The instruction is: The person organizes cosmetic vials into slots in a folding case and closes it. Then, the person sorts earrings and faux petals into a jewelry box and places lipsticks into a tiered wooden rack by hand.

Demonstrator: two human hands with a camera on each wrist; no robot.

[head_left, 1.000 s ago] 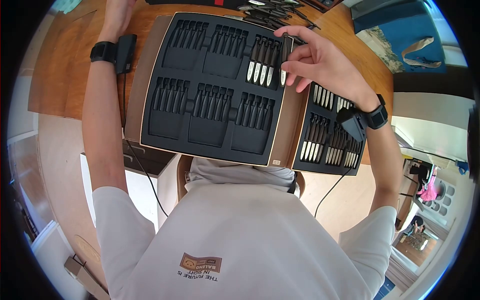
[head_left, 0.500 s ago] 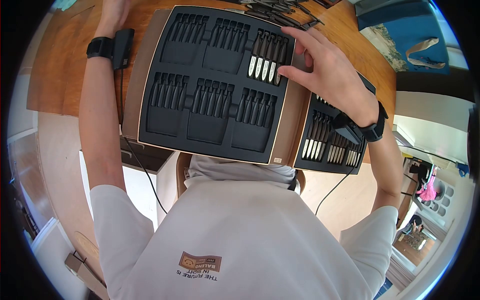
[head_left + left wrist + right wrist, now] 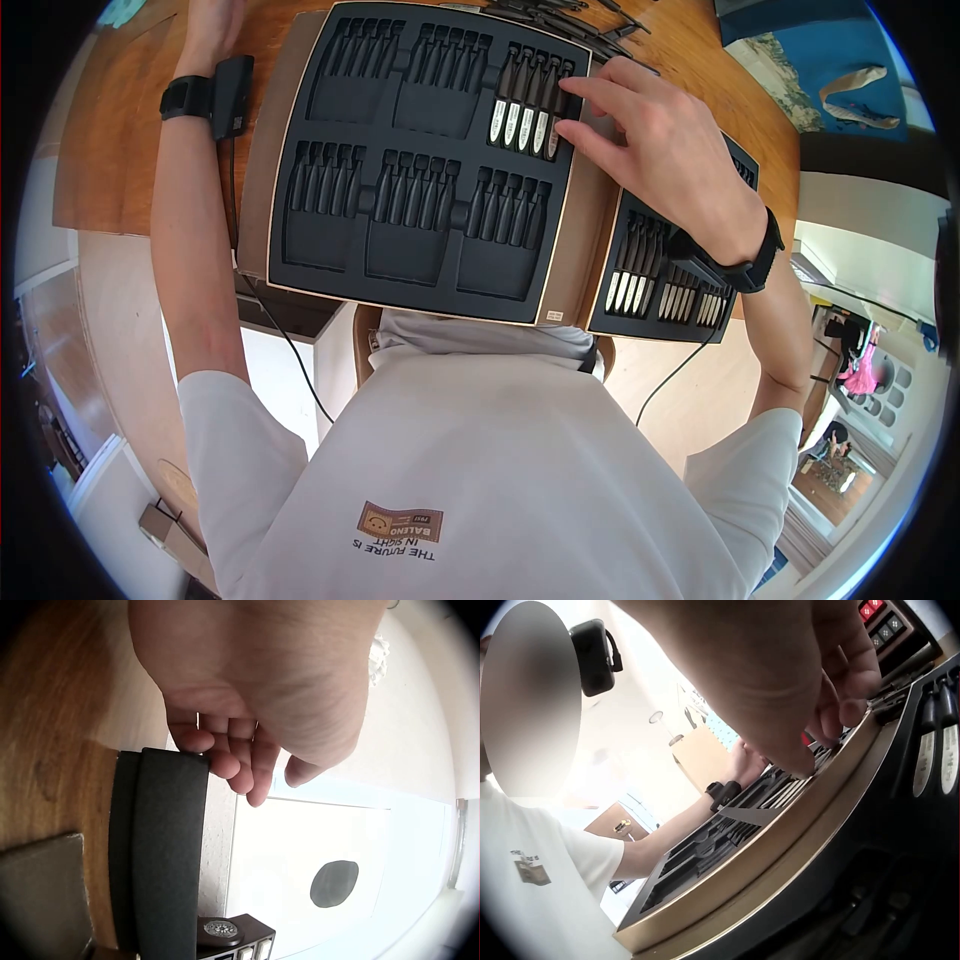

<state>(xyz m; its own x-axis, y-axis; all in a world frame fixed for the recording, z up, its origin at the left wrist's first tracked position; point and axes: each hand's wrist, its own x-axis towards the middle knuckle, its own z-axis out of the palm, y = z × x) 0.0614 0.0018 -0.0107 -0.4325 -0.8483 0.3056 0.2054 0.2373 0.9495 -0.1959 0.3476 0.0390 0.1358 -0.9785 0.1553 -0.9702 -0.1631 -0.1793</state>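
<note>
A large black tray (image 3: 405, 285) has slots in six compartments. Its upper right compartment bears a row of dark-handled pieces (image 3: 512, 125) with pale, blade-like ends. At the right end of that row, my right hand (image 3: 685, 155) lays its index finger and thumb tips on the last piece (image 3: 556, 118); the other fingers are bent behind. The right wrist view shows this hand (image 3: 780, 690) over the pale ends (image 3: 784, 796), its contact partly hidden. Left of the tray, my left hand (image 3: 213, 28) holds nothing; its fingers hang loosely curled in the left wrist view (image 3: 262, 690).
A second black tray (image 3: 640, 325) with similar pieces lies right of the large one, partly under my right forearm. Loose dark pieces (image 3: 580, 20) are heaped behind on the wooden table (image 3: 110, 150). A blue bag (image 3: 835, 60) stands at the back right. Cables run from both wrists.
The last piece, held over the row a second ago, now lies in its slot. My right hand has let it go and come back onto it. The trays appear slightly higher in view.
</note>
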